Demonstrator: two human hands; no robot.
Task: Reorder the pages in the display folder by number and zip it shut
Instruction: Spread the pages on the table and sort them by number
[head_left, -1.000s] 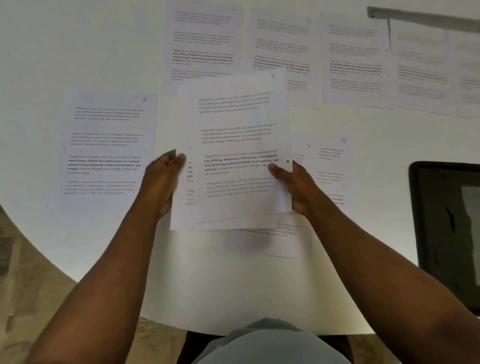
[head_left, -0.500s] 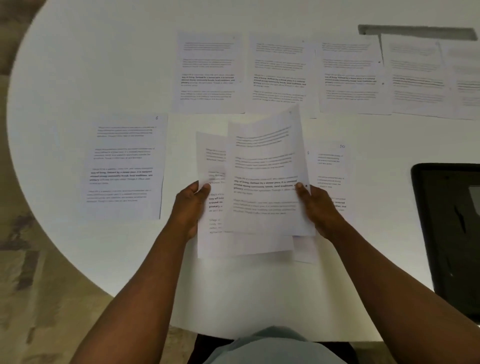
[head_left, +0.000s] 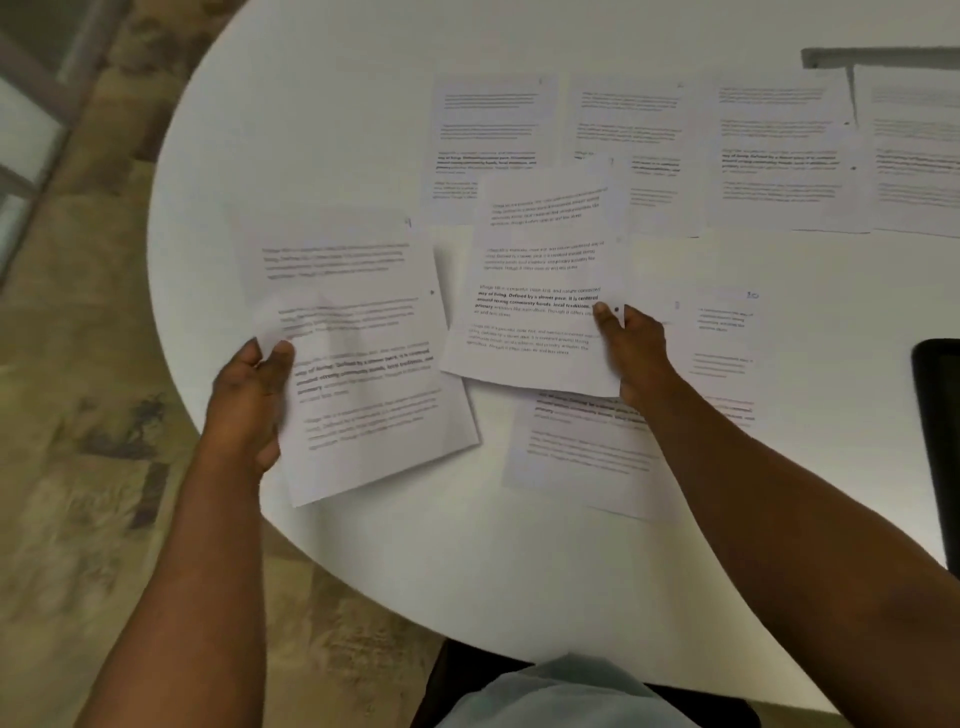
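Note:
Printed white pages are spread over a round white table (head_left: 322, 130). My left hand (head_left: 249, 400) pinches the left edge of one page (head_left: 374, 395), which is blurred and lies partly over another sheet (head_left: 332, 249) at the left. By its right edge my right hand (head_left: 636, 353) holds a second page (head_left: 535, 280), lifted above the middle of the table. A row of several pages (head_left: 779, 156) lies along the back. Right of my right hand is a page marked 10 (head_left: 727, 338). The black display folder (head_left: 941, 441) shows at the right edge.
One more page (head_left: 582, 452) lies under my right forearm. A grey strip (head_left: 883, 54) sits at the far right of the table. The table's curved edge runs close to my left hand, with patterned carpet (head_left: 78, 415) beyond it.
The two overlapping pages have come apart. My left hand carried one to the left, over the sheet lying there. My right hand kept the other near the middle. The view swung left.

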